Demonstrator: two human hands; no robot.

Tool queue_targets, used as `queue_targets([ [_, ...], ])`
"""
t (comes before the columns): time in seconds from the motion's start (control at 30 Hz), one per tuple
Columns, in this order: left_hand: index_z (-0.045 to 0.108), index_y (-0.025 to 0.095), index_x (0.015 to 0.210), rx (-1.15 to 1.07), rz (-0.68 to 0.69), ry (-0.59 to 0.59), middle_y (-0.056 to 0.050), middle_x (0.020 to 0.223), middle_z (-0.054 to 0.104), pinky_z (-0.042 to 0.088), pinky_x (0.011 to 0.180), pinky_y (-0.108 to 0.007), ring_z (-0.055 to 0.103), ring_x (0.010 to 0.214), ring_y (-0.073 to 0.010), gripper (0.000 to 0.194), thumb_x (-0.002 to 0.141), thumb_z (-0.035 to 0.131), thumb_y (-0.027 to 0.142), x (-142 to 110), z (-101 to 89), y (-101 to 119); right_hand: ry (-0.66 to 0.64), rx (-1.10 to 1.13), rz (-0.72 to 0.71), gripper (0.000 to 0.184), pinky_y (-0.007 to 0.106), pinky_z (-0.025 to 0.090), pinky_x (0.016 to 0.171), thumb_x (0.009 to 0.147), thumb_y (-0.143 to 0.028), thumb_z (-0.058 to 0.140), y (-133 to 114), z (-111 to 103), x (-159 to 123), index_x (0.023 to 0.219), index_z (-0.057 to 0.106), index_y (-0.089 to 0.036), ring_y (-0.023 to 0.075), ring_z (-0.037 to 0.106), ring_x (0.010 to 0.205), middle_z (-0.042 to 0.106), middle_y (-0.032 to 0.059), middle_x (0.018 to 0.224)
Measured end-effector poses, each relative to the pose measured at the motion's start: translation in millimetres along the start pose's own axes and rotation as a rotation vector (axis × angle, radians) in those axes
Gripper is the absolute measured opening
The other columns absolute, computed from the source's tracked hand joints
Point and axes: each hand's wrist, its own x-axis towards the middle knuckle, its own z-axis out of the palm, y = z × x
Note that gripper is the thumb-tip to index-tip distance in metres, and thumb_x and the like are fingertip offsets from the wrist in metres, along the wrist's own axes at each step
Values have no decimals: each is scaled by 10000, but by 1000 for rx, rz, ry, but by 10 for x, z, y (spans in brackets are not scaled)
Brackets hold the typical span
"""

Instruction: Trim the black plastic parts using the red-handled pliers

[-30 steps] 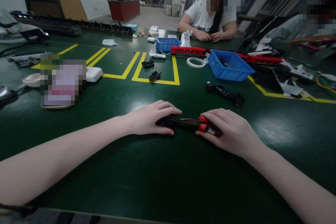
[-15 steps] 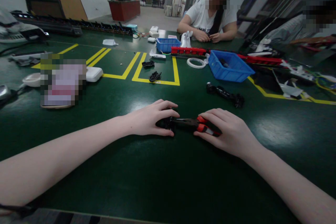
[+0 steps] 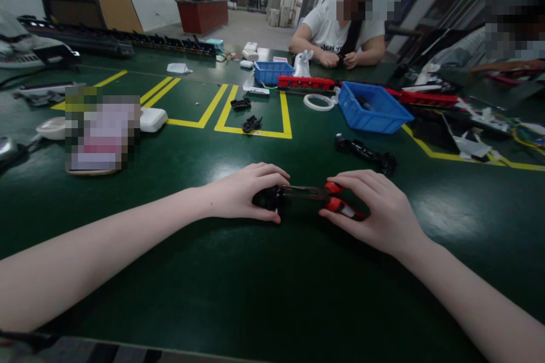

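Observation:
My right hand (image 3: 377, 204) is closed on the red handles of a pair of pliers (image 3: 336, 201), whose dark jaws point left. The handles stand somewhat apart. My left hand (image 3: 255, 190) grips a small black part (image 3: 270, 198) between thumb and fingers, a little above or on the green table; which of the two I cannot tell. The jaw tips reach the right side of this part, and my fingers hide much of it. Beyond my right hand lies a longer black jointed piece (image 3: 365, 152).
Two small black parts, a nearer one (image 3: 251, 123) and a farther one (image 3: 240, 104), lie inside yellow tape lines. A blue bin (image 3: 370, 110), a white tape roll (image 3: 319, 102) and a red strip (image 3: 306, 83) stand farther back. A phone (image 3: 104, 133) is at left. A person (image 3: 340, 39) sits opposite.
My right hand has moved slightly right, and the plier handles have spread wider apart. My left hand stays almost in place with the black part.

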Motion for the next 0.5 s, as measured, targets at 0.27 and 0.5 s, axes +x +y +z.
queue_targets([
  [0.27,569,187,1178,-269,-47,47,-115,1313,570,458,1021,-433,560,1207,-273,505,763,785,378,-10,-55,61,29,-4,9,334,426,524,777,810,-394,712,-14,-78,-21,1050,585,-200,276,657,898,689,102,960],
  [0.5,596,182,1139,-316,-41,99,-114,1294,582,452,1012,-434,559,1203,-273,464,753,792,349,-13,-46,61,-25,47,40,318,371,530,697,827,-406,686,-45,-96,-26,1031,587,-184,239,663,822,681,90,938],
])
